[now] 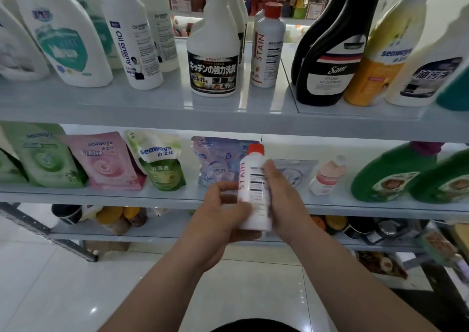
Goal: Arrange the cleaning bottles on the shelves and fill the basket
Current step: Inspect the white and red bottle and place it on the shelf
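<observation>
**A:** Where's the bottle being handled right now?

**B:** The held STAIN bottle (253, 187), white with a red cap, is upright in mid-air in front of the middle shelf (127, 195) and touches no shelf. The left hand (223, 214) cups its lower body with fingers and thumb curled round it. The right hand (281, 197) wraps the side along the label. Each grip is clamped on the bottle, neither one spread.

**A:** Why 2 hands on such a small thing?

**B:** My guess is that they're turning it to check the label or square its front before placing it.

**A:** And where should it go?

**B:** Probably the upper shelf (152, 103). A shelved STAIN bottle (267, 49) of the same kind stands there between the Japanese kitchen cleaner (214, 60) and the black Sam bottle (327, 60), with a free gap to its right. That would keep like with like, labels outward. The middle shelf mostly carries refill pouches (106, 164), so it fits less well. No basket is in view.
</observation>
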A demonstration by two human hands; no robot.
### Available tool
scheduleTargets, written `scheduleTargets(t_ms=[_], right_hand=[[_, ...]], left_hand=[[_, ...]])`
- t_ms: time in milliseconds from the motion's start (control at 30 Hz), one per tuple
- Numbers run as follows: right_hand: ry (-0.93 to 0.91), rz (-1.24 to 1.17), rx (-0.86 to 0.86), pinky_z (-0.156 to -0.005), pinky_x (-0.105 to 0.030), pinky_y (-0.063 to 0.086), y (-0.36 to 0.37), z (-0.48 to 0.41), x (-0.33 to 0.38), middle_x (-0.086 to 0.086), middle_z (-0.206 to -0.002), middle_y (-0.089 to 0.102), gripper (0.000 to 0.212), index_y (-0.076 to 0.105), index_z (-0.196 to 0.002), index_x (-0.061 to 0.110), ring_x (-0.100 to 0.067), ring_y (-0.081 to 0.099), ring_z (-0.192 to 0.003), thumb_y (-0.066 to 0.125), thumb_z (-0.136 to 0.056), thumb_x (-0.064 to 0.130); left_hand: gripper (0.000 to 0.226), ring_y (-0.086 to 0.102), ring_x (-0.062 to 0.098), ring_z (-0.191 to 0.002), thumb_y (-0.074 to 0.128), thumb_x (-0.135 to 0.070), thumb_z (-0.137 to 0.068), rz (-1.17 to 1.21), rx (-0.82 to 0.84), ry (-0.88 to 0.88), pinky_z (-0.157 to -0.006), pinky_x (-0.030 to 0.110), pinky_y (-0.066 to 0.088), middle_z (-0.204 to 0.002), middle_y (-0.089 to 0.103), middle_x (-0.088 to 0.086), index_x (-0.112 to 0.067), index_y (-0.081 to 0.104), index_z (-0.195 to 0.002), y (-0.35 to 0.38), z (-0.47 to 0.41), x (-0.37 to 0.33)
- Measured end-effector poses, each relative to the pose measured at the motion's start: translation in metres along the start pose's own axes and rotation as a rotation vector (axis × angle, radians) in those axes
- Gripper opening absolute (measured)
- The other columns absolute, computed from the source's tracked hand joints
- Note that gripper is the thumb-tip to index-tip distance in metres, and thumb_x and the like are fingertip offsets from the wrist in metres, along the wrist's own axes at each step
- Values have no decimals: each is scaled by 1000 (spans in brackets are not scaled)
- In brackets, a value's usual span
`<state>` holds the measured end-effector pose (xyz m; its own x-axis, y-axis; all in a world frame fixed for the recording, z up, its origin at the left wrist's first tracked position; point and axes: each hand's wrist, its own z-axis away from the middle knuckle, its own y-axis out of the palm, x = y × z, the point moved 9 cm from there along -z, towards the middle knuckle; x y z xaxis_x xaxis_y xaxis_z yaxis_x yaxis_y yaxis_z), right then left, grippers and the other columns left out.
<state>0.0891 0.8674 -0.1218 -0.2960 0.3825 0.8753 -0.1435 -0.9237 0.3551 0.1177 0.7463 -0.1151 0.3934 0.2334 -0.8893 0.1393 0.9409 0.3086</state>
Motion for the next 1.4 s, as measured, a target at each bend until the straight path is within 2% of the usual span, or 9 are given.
scheduleTargets(t_ms=[100, 267, 400, 500, 633, 833, 1033, 1267, 1400], right_hand=[[-116, 126, 25, -73, -39, 63, -3, 2, 13, 0, -102, 78, 40, 64, -113, 41, -22, 77, -92, 67, -82, 66], [-243, 27, 59, -76, -42, 62, 4, 10, 22, 2, -105, 75, 25, 66, -106, 52, -22, 76, -95, 66, -81, 57], [-329, 345, 93, -72, -16, 58, 8, 21, 29, 23, -108, 69, 17, 58, -99, 71, 4, 68, -100, 58, -83, 67], [-477, 586, 4, -71, -8, 51, -2, 28, 52, 6, -111, 61, 28, 60, -93, 55, 3, 62, -98, 53, -80, 79], [-540, 951, -43, -71, -32, 59, -2, 32, 62, 3, -85, 60, 36, 54, -86, 26, -8, 63, -80, 51, -96, 61], [-604, 1209, -32, -56, -29, 46, 12, 49, 67, 1, -65, 54, 34, 45, -77, 33, -8, 57, -60, 32, -106, 47], [-1028, 1184, 169, -50, -20, 38, 60, 92, 63, 8, -71, 49, 25, 49, -81, 21, -10, 45, -60, 37, -99, 34], [-653, 1131, 33, -55, -34, 54, 58, 71, 42, -1, -74, 62, 32, 53, -80, 26, -15, 63, -69, 34, -94, 48], [-383, 785, -115, -52, -11, 48, 44, 59, 30, 13, -81, 72, 40, 70, -83, 26, 1, 67, -73, 46, -103, 50]], left_hand=[[60, 68, 17, -98, 88, -16, -76, -434, -88, 195, -64, 30, 63, -116, 59, -2, -37, 49, -117, -2, -2, -13], [73, 73, 18, -97, 88, -39, -58, -325, 78, 59, -85, 45, 62, -112, 72, 0, -31, 52, -121, 15, -10, 5], [58, 73, 7, -87, 87, -34, -63, -598, 26, 193, -78, 33, 63, -97, 75, -10, -39, 58, -113, 8, -11, -3], [59, 65, -5, -83, 86, -40, -64, -907, -98, 341, -64, 12, 52, -92, 66, -19, -49, 49, -109, -8, -2, -17], [73, 57, 3, -90, 87, -40, -69, -1168, -103, 548, -78, 27, 57, -108, 50, -20, -43, 49, -130, -9, 12, -28], [67, 66, -2, -93, 85, -46, -63, -984, 109, 464, -71, 20, 58, -111, 61, -29, -59, 49, -117, -28, 22, -33], [64, 74, 38, -91, 83, -19, -67, -476, 517, 59, -69, 43, 62, -109, 73, 11, -37, 66, -126, -46, 35, -2], [66, 73, 9, -88, 84, -43, -65, -760, 345, 209, -67, 29, 63, -104, 67, -23, -59, 54, -121, -64, 45, -11], [68, 65, -5, -93, 81, -52, -63, -879, 172, 385, -77, 24, 61, -109, 62, -26, -68, 45, -119, -67, 50, -25]])
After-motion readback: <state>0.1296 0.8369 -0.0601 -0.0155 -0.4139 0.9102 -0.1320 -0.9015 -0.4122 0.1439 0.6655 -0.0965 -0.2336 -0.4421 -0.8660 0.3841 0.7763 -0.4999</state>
